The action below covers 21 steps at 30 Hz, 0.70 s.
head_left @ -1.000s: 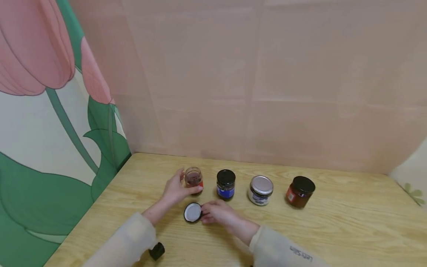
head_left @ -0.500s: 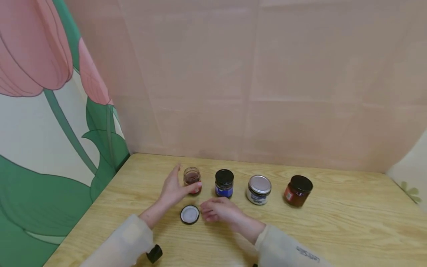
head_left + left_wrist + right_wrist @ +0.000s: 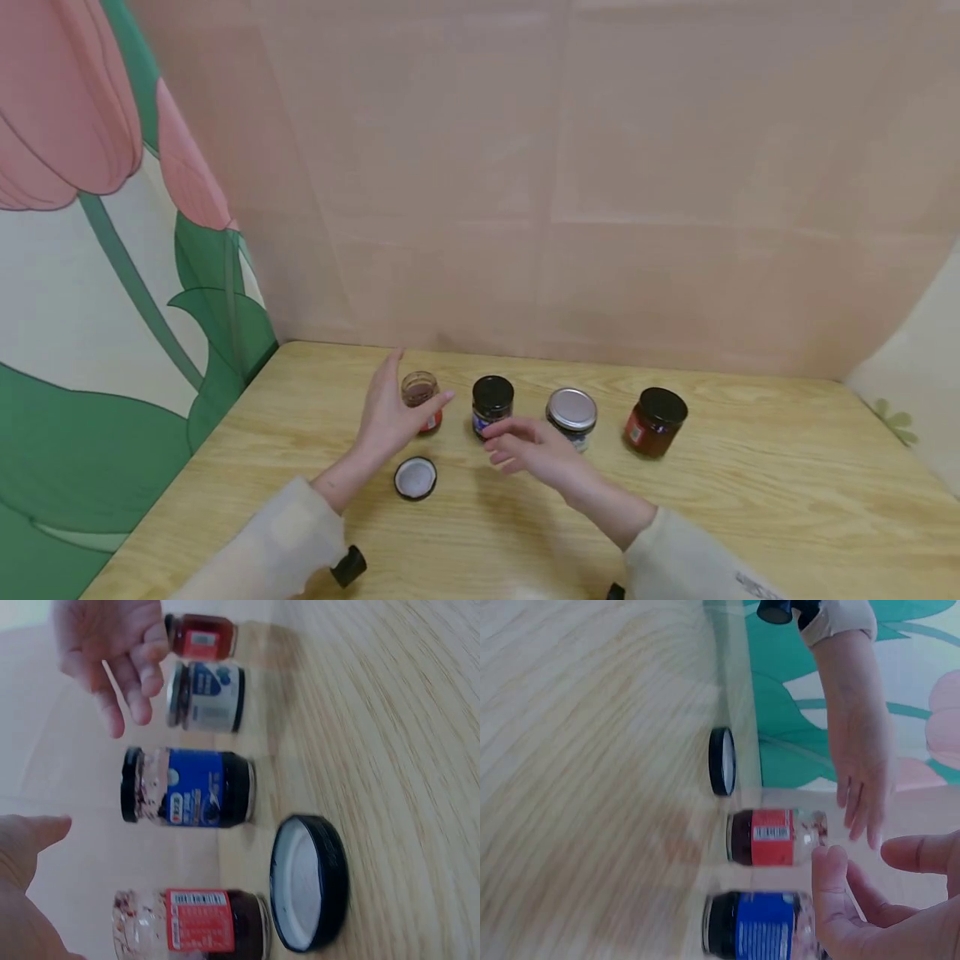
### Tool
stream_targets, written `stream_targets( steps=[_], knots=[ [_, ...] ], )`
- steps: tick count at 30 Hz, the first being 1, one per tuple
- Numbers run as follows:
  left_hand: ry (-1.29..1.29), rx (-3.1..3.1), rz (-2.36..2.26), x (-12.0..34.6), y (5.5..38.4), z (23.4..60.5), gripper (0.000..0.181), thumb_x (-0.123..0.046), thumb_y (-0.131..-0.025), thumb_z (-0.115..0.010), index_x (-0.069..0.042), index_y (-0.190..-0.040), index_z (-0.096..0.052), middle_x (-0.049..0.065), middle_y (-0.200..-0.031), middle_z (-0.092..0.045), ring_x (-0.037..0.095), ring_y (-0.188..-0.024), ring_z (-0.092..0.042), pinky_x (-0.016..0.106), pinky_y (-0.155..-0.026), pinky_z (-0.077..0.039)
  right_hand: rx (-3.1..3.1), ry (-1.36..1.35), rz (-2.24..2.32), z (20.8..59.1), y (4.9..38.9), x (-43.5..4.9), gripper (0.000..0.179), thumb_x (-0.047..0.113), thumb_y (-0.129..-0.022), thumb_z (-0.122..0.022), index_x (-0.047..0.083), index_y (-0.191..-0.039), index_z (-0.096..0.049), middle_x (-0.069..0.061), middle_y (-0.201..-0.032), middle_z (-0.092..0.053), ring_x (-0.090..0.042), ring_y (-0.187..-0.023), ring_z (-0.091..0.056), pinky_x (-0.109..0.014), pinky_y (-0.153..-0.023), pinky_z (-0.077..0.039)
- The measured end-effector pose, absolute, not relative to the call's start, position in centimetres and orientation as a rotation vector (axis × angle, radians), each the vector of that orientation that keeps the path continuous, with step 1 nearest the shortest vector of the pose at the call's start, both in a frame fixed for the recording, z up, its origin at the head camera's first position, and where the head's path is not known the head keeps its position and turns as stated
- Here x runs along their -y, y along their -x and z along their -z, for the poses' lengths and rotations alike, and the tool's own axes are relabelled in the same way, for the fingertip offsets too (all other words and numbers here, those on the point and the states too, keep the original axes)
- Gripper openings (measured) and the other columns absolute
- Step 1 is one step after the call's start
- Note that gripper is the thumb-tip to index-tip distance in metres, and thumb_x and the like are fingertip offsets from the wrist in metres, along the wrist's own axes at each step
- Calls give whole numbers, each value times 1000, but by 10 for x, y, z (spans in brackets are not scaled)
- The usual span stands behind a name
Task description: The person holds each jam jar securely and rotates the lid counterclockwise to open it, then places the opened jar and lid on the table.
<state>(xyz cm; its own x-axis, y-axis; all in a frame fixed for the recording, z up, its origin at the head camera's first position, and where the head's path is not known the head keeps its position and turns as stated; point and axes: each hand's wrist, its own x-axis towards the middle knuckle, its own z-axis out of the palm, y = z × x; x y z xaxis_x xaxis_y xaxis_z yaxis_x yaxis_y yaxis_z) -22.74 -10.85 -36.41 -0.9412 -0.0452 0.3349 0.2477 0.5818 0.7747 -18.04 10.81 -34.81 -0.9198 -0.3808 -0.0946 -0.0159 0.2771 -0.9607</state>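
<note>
My left hand hovers by the lidless glass jar with a red label. Its fingers are straight, and the right wrist view shows a gap between them and the jar. Dark contents fill the lower part of this jar. In front of it a black lid lies with its white inside up. My right hand, fingers loosely bent and holding nothing, hangs in the air before the blue-labelled jar, partly covering it in the head view. That jar has its black lid on.
Farther right stand a silver-lidded jar with a white and blue label and a dark red jar with a black lid. All are on a wooden table. Behind rises a pinkish cloth backdrop; a tulip-print panel borders the left.
My right hand has let go of the black lid, leaving it on the table, and moved right toward the blue-labelled jar. The left hand has released the red-labelled jar and lifted off it.
</note>
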Motion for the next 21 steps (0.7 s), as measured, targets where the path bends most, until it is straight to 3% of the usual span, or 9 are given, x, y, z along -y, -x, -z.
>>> stream_targets(
  steps=[10,12,14,17,18,19,21],
  knots=[
    [347,2294,1343,89,219,355,83,-28,-78,-79,-6,-146,-35,16,-151,-35,33,-140,-29,53,-113,-25,-2389,308,1709,341,179,-137,36,12,-98,-49,-9,-126,-51,-24,-112,-63,-26,-94,-65,-33,-78,-55],
    [373,2294,1368,86,218,354,82,-27,-79,-78,-8,-146,-35,16,-152,-33,32,-122,-50,48,-102,-42,-2396,285,1709,339,179,-142,36,13,-98,-49,-8,-127,-52,-23,-113,-63,-24,-95,-65,-32,-78,-55],
    [389,2297,1382,83,218,354,81,-26,-80,-78,-9,-146,-35,16,-152,-32,25,-92,-61,36,-82,-53,-2405,262,1693,335,178,-147,36,15,-99,-50,-6,-128,-51,-21,-115,-63,-22,-96,-64,-33,-80,-54],
    [391,2309,1413,78,218,354,82,-25,-79,-79,-10,-147,-35,16,-143,-42,16,-55,-44,24,-51,-42,-2415,225,1667,331,178,-153,36,17,-99,-50,-3,-129,-51,-20,-117,-62,-22,-98,-64,-36,-83,-54],
    [383,2319,1412,77,218,354,82,-26,-79,-79,-11,-147,-35,15,-138,-46,15,-55,-42,23,-51,-40,-2422,223,1661,330,178,-155,36,17,-99,-49,-3,-129,-51,-20,-117,-62,-23,-99,-64,-37,-83,-53],
    [372,2332,1405,75,218,354,82,-27,-79,-79,-12,-147,-36,14,-137,-47,15,-62,-48,24,-58,-44,-2433,216,1652,330,178,-157,36,17,-99,-49,-3,-129,-51,-20,-117,-63,-24,-98,-65,-38,-84,-53],
    [344,2368,1404,71,216,354,84,-29,-78,-79,-15,-148,-35,12,-137,-49,21,-86,-58,33,-77,-50,-2448,213,1638,330,178,-159,36,16,-99,-49,-4,-129,-50,-22,-118,-62,-26,-98,-65,-38,-83,-54]
  ],
)
